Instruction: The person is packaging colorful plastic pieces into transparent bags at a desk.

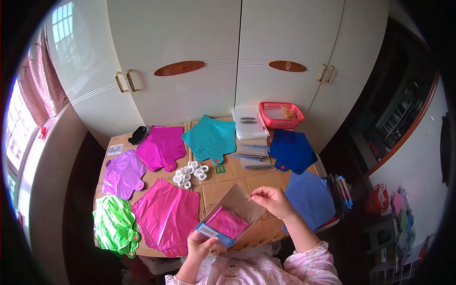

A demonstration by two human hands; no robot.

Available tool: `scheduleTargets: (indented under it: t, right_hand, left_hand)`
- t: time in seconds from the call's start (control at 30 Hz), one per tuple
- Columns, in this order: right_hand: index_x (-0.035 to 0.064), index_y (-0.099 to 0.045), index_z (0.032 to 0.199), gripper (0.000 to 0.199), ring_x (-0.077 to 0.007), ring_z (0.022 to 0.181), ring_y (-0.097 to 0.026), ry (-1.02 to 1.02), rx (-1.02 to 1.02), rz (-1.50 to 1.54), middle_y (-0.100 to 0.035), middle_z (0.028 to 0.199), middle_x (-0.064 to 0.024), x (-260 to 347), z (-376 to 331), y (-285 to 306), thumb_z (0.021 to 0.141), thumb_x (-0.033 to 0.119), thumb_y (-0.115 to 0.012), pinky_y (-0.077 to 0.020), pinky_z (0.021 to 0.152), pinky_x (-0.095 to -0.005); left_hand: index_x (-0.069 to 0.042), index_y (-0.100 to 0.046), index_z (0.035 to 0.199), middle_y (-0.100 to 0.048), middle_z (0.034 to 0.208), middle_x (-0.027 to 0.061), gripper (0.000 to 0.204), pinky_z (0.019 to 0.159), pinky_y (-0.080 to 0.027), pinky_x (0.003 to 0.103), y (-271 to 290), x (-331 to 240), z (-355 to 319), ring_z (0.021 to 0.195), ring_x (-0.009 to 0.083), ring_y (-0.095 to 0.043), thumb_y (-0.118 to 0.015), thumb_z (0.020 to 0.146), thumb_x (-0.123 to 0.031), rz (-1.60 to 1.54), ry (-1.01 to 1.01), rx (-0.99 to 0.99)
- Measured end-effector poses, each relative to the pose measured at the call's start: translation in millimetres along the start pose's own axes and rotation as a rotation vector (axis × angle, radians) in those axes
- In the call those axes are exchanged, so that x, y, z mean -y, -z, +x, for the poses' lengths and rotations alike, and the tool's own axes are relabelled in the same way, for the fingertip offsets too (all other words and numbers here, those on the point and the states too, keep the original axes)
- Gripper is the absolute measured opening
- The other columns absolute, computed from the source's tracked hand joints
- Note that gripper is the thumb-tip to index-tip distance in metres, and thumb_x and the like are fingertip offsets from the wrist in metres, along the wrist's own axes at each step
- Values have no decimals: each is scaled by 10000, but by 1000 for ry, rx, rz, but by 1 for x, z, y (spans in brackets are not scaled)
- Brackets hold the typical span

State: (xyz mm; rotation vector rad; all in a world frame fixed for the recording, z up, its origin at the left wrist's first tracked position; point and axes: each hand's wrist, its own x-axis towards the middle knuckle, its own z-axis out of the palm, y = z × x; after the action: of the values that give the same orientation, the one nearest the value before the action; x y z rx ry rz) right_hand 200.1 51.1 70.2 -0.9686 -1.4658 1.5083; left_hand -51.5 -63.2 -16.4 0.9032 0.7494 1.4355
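Over the near edge of the table, both my hands hold a clear plastic bag (pixel 237 195). My left hand (pixel 202 244) grips its lower end, thumb on top of a blue-and-white card (pixel 213 232) with a barcode. Inside lies a folded shiny pink foil sheet (pixel 227 222). My right hand (pixel 273 201) is closed in a pinch at the bag's upper right edge, forearm coming from the right. Left of the bag spreads a large flat pink foil balloon (pixel 168 216). Several small white rolls (pixel 187 175) are heaped beyond the bag.
Flat foil balloons in green (pixel 114 223), lilac (pixel 123 173), magenta (pixel 161 147), teal (pixel 210 138), dark blue (pixel 293 151) and light blue (pixel 309 199) ring the cardboard-covered table (pixel 228 178). Packet stacks (pixel 253 154), clear bags (pixel 249 128) and a red basket (pixel 281 123) stand at the back.
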Motion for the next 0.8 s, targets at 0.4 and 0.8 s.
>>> scheduleTargets:
  t: [0.4, 0.8]
  right_hand:
    - [38, -640, 890, 180, -183, 652, -650, 620, -396, -1043, -661, 756, -70, 3, -2, -27, 716, 9, -676, -535, 571, -298]
    - [11, -650, 1018, 178, -105, 719, -639, 266, -243, -321, -686, 855, -66, -14, 2, -25, 895, 126, -594, -501, 626, -236]
  left_hand:
    - [48, -604, 1024, -667, 954, 80, 232, 772, -495, 249, -6, 0, -7, 848, 103, -613, -676, 804, 50, 117, -3, 4]
    - [40, -567, 1067, -665, 945, 91, 261, 738, -529, 273, -13, 4, -10, 837, 139, -637, -647, 819, 61, 50, -20, -59]
